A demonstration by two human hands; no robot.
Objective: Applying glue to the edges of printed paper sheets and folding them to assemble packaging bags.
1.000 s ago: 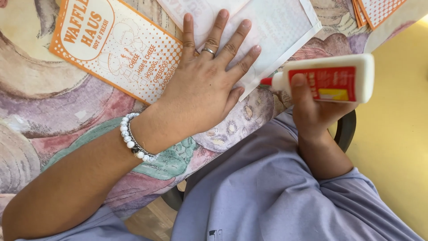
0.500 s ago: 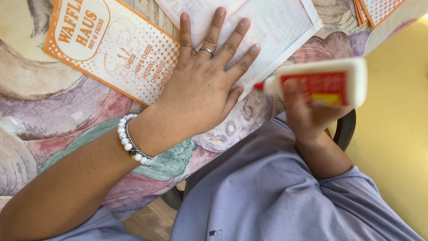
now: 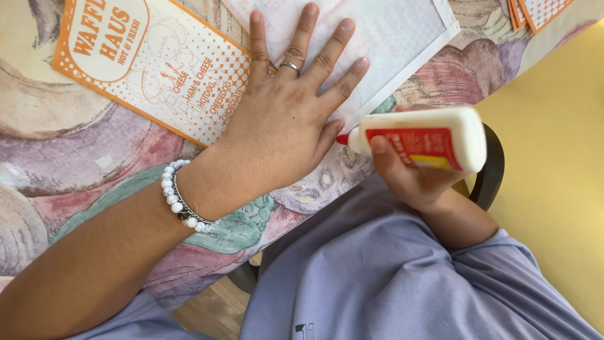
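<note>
My left hand (image 3: 283, 119) lies flat, fingers spread, pressing on a white paper sheet (image 3: 402, 44) and the edge of an orange-and-white printed paper sleeve (image 3: 157, 63). It wears a ring and a white bead bracelet at the wrist. My right hand (image 3: 409, 176) grips a white glue bottle (image 3: 428, 140) with a red label, held sideways. Its red tip points left, close to my left thumb and the near edge of the white sheet.
A table covered by a flowery cloth (image 3: 75, 176) holds the papers. More orange printed sleeves (image 3: 535, 9) lie at the far right corner. A dark chair edge (image 3: 494, 170) and yellow floor (image 3: 553, 189) are at the right; my lap in lilac cloth is below.
My right hand has brought the glue bottle leftwards, so its red tip now sits near my left thumb. The left hand has stayed pressed on the papers.
</note>
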